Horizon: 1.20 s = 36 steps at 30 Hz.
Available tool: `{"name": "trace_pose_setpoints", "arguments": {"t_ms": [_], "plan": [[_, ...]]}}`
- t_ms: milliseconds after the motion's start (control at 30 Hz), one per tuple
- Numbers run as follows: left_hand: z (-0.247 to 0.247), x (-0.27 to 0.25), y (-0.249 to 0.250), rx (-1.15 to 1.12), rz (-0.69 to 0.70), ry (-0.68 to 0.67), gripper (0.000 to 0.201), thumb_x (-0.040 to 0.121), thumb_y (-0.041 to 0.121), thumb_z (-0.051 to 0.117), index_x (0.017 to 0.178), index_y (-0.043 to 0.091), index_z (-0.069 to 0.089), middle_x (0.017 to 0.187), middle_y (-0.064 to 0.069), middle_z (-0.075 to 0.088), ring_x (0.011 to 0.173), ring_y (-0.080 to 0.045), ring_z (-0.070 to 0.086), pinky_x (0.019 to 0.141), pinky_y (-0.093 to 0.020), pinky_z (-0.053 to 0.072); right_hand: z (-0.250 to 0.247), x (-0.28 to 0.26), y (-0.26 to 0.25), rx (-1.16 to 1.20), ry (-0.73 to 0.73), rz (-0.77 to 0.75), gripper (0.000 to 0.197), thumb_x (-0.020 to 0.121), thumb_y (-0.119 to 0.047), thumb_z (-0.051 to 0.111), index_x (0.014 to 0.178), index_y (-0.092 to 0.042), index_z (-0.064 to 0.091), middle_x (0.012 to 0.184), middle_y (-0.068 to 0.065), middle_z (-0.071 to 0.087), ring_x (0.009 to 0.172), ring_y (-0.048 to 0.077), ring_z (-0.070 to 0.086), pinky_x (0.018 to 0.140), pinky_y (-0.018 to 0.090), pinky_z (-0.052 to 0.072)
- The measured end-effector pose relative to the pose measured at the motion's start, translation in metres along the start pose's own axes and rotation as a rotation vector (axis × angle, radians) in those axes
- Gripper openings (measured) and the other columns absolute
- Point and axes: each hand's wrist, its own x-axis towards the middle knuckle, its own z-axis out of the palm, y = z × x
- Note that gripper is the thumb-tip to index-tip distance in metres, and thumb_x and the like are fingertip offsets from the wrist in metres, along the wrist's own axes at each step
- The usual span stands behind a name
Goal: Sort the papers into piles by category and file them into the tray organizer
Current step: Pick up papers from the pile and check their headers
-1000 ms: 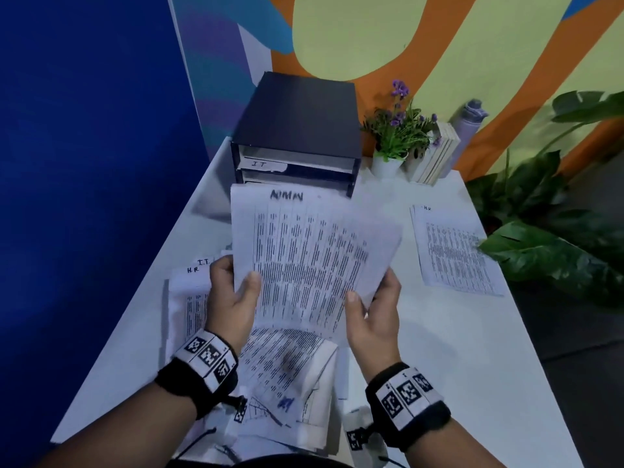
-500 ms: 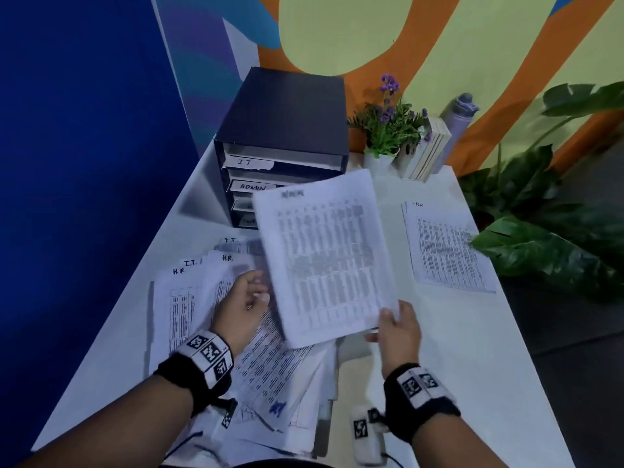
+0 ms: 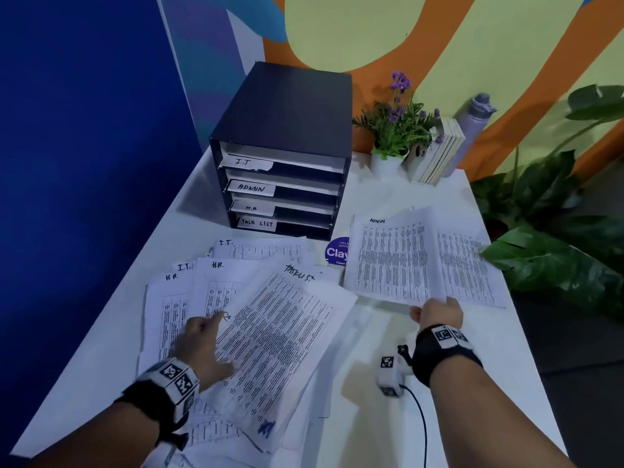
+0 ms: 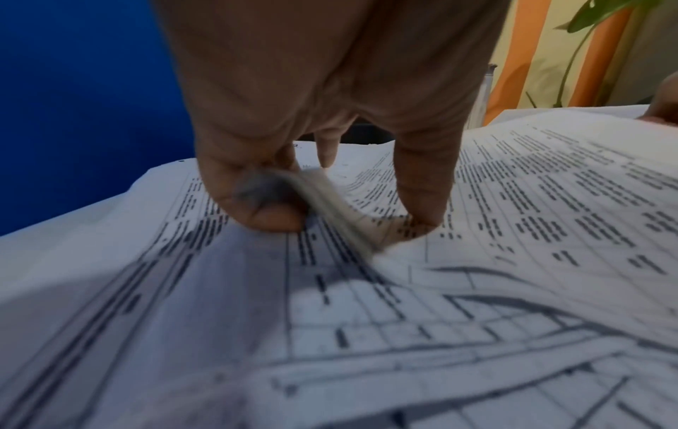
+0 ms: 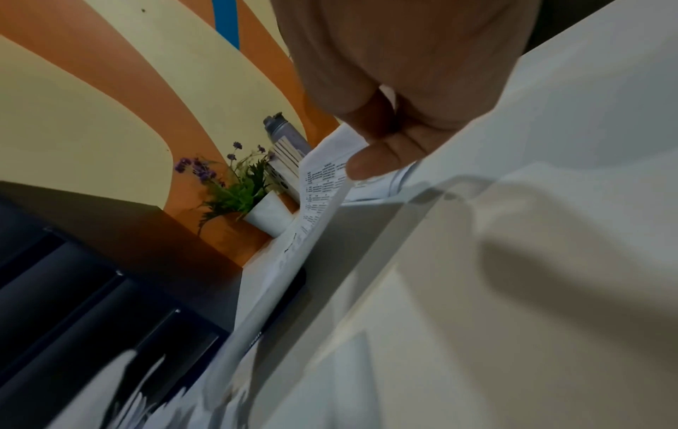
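Note:
A black tray organizer (image 3: 283, 106) stands at the back of the white table (image 3: 489, 383), its shelves labelled I.T., ADMIN, H.R and TASK LIST. My right hand (image 3: 434, 309) pinches the near edge of a sheet marked ADMIN (image 3: 388, 261), thumb on top, holding it low over another printed sheet (image 3: 472, 265) at the right. My left hand (image 3: 216, 320) sits on the loose pile of papers (image 3: 175, 309) at the left. In the left wrist view its thumb and finger (image 4: 422, 203) pinch the raised left edge of the task-list sheet (image 3: 280, 332).
A potted purple flower (image 3: 395, 136), leaning books (image 3: 439, 157) and a grey bottle (image 3: 472, 126) stand at the back right. Large green leaves (image 3: 557, 265) overhang the table's right edge. A round blue sticker (image 3: 337, 253) lies before the organizer. A blue wall runs along the left.
The left hand released the ADMIN sheet and dropped onto the left pile. The right hand carried that sheet right and down over the sheet at the right.

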Motion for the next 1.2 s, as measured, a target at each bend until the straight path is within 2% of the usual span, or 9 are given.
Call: {"name": "trace_pose_setpoints", "arguments": {"t_ms": [100, 233, 367, 467, 800, 900, 1033, 1133, 1200], "plan": [[-0.004, -0.001, -0.002, -0.163, -0.037, -0.004, 0.108, 0.076, 0.027, 0.079, 0.153, 0.031, 0.003, 0.149, -0.009, 0.031, 0.129, -0.026, 0.044, 0.105, -0.038, 0.042, 0.018, 0.006, -0.006, -0.086, -0.104, -0.022, 0.032, 0.095, -0.003, 0.038, 0.125, -0.011, 0.048, 0.106, 0.022, 0.065, 0.061, 0.025, 0.066, 0.053, 0.029, 0.057], [-0.013, 0.0, -0.01, -0.318, -0.097, -0.041, 0.074, 0.09, 0.025, 0.064, 0.15, 0.026, 0.021, 0.147, -0.01, 0.043, 0.13, -0.026, 0.047, 0.105, -0.037, 0.041, 0.028, -0.001, -0.009, -0.616, -0.096, -0.21, 0.056, 0.094, -0.011, 0.048, 0.147, -0.019, 0.033, 0.146, 0.017, 0.033, 0.124, 0.039, 0.044, 0.101, 0.05, 0.042], [-0.017, -0.003, -0.013, -0.357, -0.06, -0.088, 0.043, 0.096, 0.025, 0.056, 0.136, 0.016, 0.046, 0.122, -0.001, 0.06, 0.104, -0.018, 0.058, 0.086, -0.024, 0.045, 0.031, -0.021, 0.008, -1.024, -0.315, -0.56, 0.064, 0.087, -0.008, 0.048, 0.144, -0.037, 0.038, 0.156, -0.006, 0.026, 0.142, 0.028, 0.021, 0.112, 0.052, 0.024], [-0.018, -0.005, -0.016, -0.359, -0.059, -0.11, 0.036, 0.096, 0.023, 0.056, 0.13, 0.015, 0.051, 0.117, 0.001, 0.063, 0.103, -0.016, 0.06, 0.087, -0.024, 0.046, 0.037, -0.025, 0.014, -1.205, -0.474, -0.629, 0.074, 0.086, -0.006, 0.043, 0.148, -0.042, 0.026, 0.16, -0.014, 0.015, 0.149, 0.022, 0.006, 0.117, 0.054, 0.012], [-0.017, -0.011, -0.018, -0.536, -0.114, 0.012, 0.036, 0.087, 0.013, 0.068, 0.121, 0.014, 0.058, 0.115, 0.002, 0.064, 0.11, -0.016, 0.058, 0.099, -0.034, 0.047, 0.049, -0.042, -0.01, -1.257, -0.592, -0.59, 0.053, 0.098, -0.021, 0.033, 0.148, -0.036, 0.025, 0.161, -0.01, 0.012, 0.143, 0.026, 0.021, 0.108, 0.052, 0.025], [-0.016, -0.012, -0.017, -0.588, -0.118, 0.091, 0.029, 0.083, 0.014, 0.073, 0.11, 0.015, 0.063, 0.105, 0.0, 0.07, 0.099, -0.019, 0.065, 0.093, -0.04, 0.052, 0.05, -0.058, -0.017, -0.852, -0.538, -0.562, 0.042, 0.101, -0.034, 0.037, 0.142, -0.024, 0.044, 0.152, 0.005, 0.033, 0.136, 0.031, 0.036, 0.11, 0.046, 0.029], [-0.014, -0.015, -0.01, -0.654, -0.116, 0.131, 0.027, 0.078, 0.018, 0.079, 0.101, 0.018, 0.065, 0.097, 0.0, 0.072, 0.09, -0.019, 0.067, 0.086, -0.038, 0.055, 0.041, -0.105, -0.013, -0.327, -0.786, -0.193, 0.04, 0.097, -0.048, 0.048, 0.123, -0.019, 0.058, 0.124, 0.003, 0.06, 0.114, 0.023, 0.057, 0.1, 0.041, 0.045], [-0.012, -0.016, -0.001, -0.705, -0.12, 0.166, 0.029, 0.076, 0.023, 0.081, 0.1, 0.016, 0.067, 0.092, 0.002, 0.072, 0.088, -0.019, 0.067, 0.081, -0.034, 0.055, 0.032, -0.13, 0.0, -0.244, -0.758, -0.133, 0.031, 0.094, -0.031, 0.061, 0.119, -0.017, 0.049, 0.109, 0.001, 0.061, 0.094, 0.015, 0.06, 0.073, 0.029, 0.048], [-0.012, -0.018, 0.006, -0.665, -0.095, 0.195, 0.025, 0.086, 0.026, 0.07, 0.107, 0.012, 0.066, 0.096, 0.005, 0.066, 0.089, -0.018, 0.062, 0.08, -0.026, 0.046, 0.027, -0.134, 0.009, -0.234, -0.671, -0.148, 0.038, 0.092, -0.016, 0.063, 0.125, -0.019, 0.044, 0.11, 0.003, 0.061, 0.092, 0.016, 0.061, 0.08, 0.034, 0.051]]}}
